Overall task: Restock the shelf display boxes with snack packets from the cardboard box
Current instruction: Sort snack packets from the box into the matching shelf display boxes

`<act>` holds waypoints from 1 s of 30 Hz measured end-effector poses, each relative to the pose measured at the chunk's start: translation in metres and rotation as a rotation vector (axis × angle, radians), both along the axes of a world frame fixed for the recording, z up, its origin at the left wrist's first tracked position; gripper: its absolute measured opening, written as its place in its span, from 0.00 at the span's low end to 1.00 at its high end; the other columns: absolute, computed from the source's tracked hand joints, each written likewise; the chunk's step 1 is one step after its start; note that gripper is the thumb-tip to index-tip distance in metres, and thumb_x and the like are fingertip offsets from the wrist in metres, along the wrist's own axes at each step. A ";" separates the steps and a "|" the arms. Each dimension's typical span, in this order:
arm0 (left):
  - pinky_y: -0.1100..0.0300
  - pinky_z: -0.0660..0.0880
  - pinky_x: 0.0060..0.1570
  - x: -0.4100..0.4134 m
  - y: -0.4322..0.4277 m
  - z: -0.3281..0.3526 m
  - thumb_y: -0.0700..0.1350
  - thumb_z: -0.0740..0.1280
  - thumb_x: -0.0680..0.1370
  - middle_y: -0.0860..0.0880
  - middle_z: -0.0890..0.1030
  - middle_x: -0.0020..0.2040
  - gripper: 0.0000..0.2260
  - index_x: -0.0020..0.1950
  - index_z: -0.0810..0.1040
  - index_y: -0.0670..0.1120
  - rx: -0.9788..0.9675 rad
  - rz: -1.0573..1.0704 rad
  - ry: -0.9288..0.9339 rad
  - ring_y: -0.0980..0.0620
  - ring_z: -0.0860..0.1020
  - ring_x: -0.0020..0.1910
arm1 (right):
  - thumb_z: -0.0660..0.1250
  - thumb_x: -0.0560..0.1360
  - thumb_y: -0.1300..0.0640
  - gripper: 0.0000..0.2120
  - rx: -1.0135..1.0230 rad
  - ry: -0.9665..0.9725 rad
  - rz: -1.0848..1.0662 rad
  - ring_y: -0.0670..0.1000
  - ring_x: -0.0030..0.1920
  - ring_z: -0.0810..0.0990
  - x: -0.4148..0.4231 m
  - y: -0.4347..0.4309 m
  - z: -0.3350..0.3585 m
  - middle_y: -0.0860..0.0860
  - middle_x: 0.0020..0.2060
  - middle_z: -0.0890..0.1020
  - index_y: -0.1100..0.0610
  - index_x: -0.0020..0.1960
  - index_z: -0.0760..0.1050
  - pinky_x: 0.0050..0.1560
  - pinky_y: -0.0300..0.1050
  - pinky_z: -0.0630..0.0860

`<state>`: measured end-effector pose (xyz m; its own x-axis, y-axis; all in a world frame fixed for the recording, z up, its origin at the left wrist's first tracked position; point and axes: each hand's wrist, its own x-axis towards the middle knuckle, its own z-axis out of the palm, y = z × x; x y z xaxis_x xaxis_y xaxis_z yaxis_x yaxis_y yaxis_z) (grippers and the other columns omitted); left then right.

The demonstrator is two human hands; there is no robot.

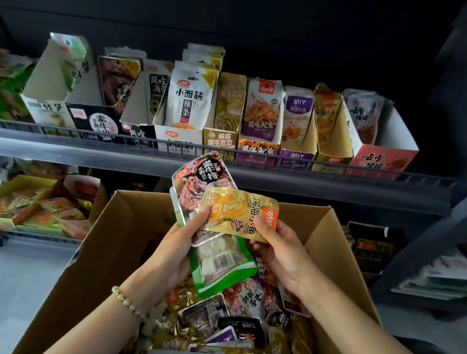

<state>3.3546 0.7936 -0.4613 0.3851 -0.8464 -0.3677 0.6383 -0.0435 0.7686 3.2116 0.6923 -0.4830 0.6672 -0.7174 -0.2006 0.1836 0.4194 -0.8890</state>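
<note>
Above the open cardboard box [102, 252], my left hand [176, 249] grips a small stack of packets: a pink-and-black packet [197, 178] on top and a green-edged clear packet [223, 265] below. My right hand [281, 247] pinches the right end of a gold packet [242, 211] that lies across the stack; my left thumb also presses on its left edge. Loose snack packets [222, 324] in gold, purple, black and red fill the box's bottom. On the shelf [65, 154] behind stands a row of display boxes, among them a gold one [329, 135] with matching gold packets.
A wire rail [252, 152] runs along the shelf's front edge. A white display box [49, 86] at the left looks nearly hollow. A lower shelf at the left holds mixed packets [41, 209]. Dark shelving with stacked goods [445, 272] stands at the right.
</note>
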 end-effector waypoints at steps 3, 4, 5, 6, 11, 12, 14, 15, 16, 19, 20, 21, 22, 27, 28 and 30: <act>0.51 0.83 0.40 -0.005 -0.002 0.003 0.46 0.67 0.73 0.38 0.84 0.49 0.16 0.56 0.77 0.39 0.002 -0.019 0.056 0.44 0.85 0.40 | 0.84 0.44 0.42 0.33 0.053 -0.036 0.001 0.44 0.34 0.81 -0.002 -0.004 -0.002 0.53 0.42 0.85 0.55 0.44 0.84 0.33 0.34 0.76; 0.51 0.82 0.41 -0.005 -0.003 0.004 0.46 0.67 0.74 0.39 0.84 0.49 0.14 0.56 0.78 0.40 0.014 -0.018 0.031 0.44 0.85 0.40 | 0.84 0.45 0.42 0.32 0.056 -0.037 -0.009 0.45 0.37 0.82 -0.003 -0.005 -0.001 0.53 0.44 0.85 0.55 0.45 0.84 0.34 0.35 0.77; 0.51 0.82 0.42 -0.005 -0.004 0.005 0.47 0.67 0.75 0.40 0.85 0.48 0.13 0.54 0.78 0.41 0.028 -0.013 -0.013 0.45 0.85 0.40 | 0.84 0.48 0.43 0.31 0.042 -0.023 -0.027 0.46 0.41 0.83 -0.004 -0.005 0.001 0.54 0.46 0.85 0.55 0.47 0.83 0.35 0.35 0.78; 0.51 0.81 0.44 -0.005 -0.006 0.007 0.47 0.68 0.75 0.41 0.85 0.47 0.11 0.52 0.79 0.41 0.042 -0.004 -0.061 0.45 0.84 0.39 | 0.82 0.54 0.44 0.27 0.020 0.001 -0.053 0.48 0.44 0.83 -0.005 -0.006 0.003 0.54 0.48 0.85 0.56 0.49 0.83 0.37 0.36 0.78; 0.55 0.80 0.41 -0.006 -0.022 0.028 0.48 0.68 0.75 0.44 0.86 0.45 0.11 0.52 0.80 0.43 0.035 -0.032 -0.193 0.47 0.85 0.39 | 0.69 0.68 0.57 0.14 -0.039 -0.005 -0.147 0.47 0.45 0.84 -0.018 -0.024 0.030 0.53 0.47 0.86 0.58 0.53 0.80 0.36 0.36 0.79; 0.56 0.80 0.39 -0.007 -0.026 0.034 0.46 0.67 0.76 0.45 0.86 0.44 0.09 0.52 0.80 0.43 0.031 -0.043 -0.210 0.48 0.85 0.38 | 0.69 0.69 0.58 0.14 -0.054 -0.018 -0.164 0.47 0.45 0.84 -0.023 -0.032 0.039 0.53 0.47 0.86 0.58 0.54 0.79 0.37 0.36 0.79; 0.56 0.81 0.38 -0.007 -0.038 0.046 0.42 0.67 0.76 0.45 0.86 0.44 0.08 0.55 0.79 0.43 0.025 -0.066 -0.246 0.48 0.84 0.38 | 0.68 0.72 0.60 0.11 -0.122 -0.022 -0.208 0.46 0.45 0.84 -0.035 -0.053 0.058 0.52 0.47 0.86 0.57 0.55 0.79 0.38 0.35 0.79; 0.56 0.80 0.38 -0.008 -0.045 0.051 0.41 0.68 0.76 0.45 0.86 0.44 0.08 0.55 0.79 0.43 0.027 -0.072 -0.275 0.49 0.84 0.38 | 0.67 0.74 0.61 0.10 -0.173 -0.011 -0.237 0.46 0.46 0.84 -0.042 -0.066 0.066 0.51 0.46 0.86 0.56 0.54 0.78 0.39 0.35 0.79; 0.56 0.80 0.38 -0.010 -0.052 0.057 0.40 0.68 0.76 0.46 0.86 0.43 0.07 0.54 0.78 0.44 0.031 -0.075 -0.307 0.49 0.84 0.37 | 0.67 0.74 0.61 0.09 -0.231 0.006 -0.266 0.46 0.47 0.84 -0.050 -0.078 0.076 0.50 0.46 0.86 0.55 0.54 0.78 0.41 0.35 0.79; 0.57 0.78 0.38 -0.014 -0.076 0.074 0.41 0.70 0.75 0.50 0.86 0.39 0.05 0.50 0.78 0.47 0.052 -0.088 -0.403 0.50 0.84 0.36 | 0.68 0.75 0.60 0.08 -0.419 0.130 -0.357 0.46 0.49 0.84 -0.076 -0.121 0.104 0.49 0.47 0.85 0.54 0.53 0.78 0.45 0.38 0.78; 0.56 0.78 0.40 -0.016 -0.084 0.080 0.42 0.71 0.75 0.50 0.86 0.38 0.06 0.51 0.78 0.47 0.058 -0.098 -0.422 0.49 0.84 0.36 | 0.68 0.75 0.60 0.08 -0.483 0.192 -0.381 0.47 0.49 0.83 -0.084 -0.135 0.115 0.49 0.47 0.85 0.54 0.54 0.78 0.47 0.40 0.78; 0.55 0.79 0.41 -0.017 -0.093 0.085 0.42 0.71 0.75 0.49 0.86 0.39 0.08 0.52 0.78 0.46 0.056 -0.109 -0.429 0.49 0.84 0.37 | 0.68 0.76 0.60 0.09 -0.548 0.254 -0.395 0.47 0.49 0.83 -0.092 -0.149 0.126 0.49 0.48 0.84 0.55 0.56 0.77 0.47 0.41 0.78; 0.54 0.79 0.41 -0.019 -0.100 0.090 0.42 0.71 0.75 0.48 0.86 0.40 0.09 0.54 0.78 0.45 0.048 -0.122 -0.423 0.49 0.84 0.36 | 0.67 0.76 0.60 0.10 -0.616 0.317 -0.396 0.46 0.48 0.83 -0.099 -0.163 0.136 0.49 0.48 0.84 0.56 0.57 0.77 0.47 0.40 0.78; 0.55 0.79 0.35 -0.023 -0.136 0.111 0.40 0.69 0.76 0.46 0.86 0.39 0.08 0.54 0.76 0.43 -0.012 -0.132 -0.416 0.49 0.84 0.34 | 0.67 0.77 0.61 0.09 -0.939 0.641 -0.311 0.53 0.50 0.81 -0.104 -0.228 0.171 0.53 0.49 0.83 0.57 0.57 0.77 0.52 0.51 0.79; 0.56 0.79 0.35 -0.023 -0.141 0.114 0.40 0.69 0.76 0.46 0.86 0.39 0.08 0.54 0.76 0.43 -0.022 -0.130 -0.424 0.49 0.84 0.34 | 0.68 0.76 0.61 0.09 -0.986 0.678 -0.294 0.54 0.50 0.81 -0.099 -0.239 0.174 0.54 0.49 0.83 0.58 0.56 0.78 0.55 0.54 0.78; 0.56 0.78 0.35 -0.023 -0.150 0.117 0.40 0.69 0.76 0.46 0.86 0.39 0.08 0.54 0.76 0.43 -0.029 -0.122 -0.442 0.50 0.84 0.34 | 0.70 0.75 0.61 0.09 -1.041 0.711 -0.265 0.53 0.49 0.81 -0.084 -0.256 0.177 0.55 0.49 0.83 0.58 0.55 0.78 0.54 0.53 0.77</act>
<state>3.3320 0.6436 -0.3441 0.3962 -0.9031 -0.1659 0.2399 -0.0725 0.9681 3.1278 0.4358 -0.3064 0.4587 -0.8434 0.2797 -0.4922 -0.5033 -0.7102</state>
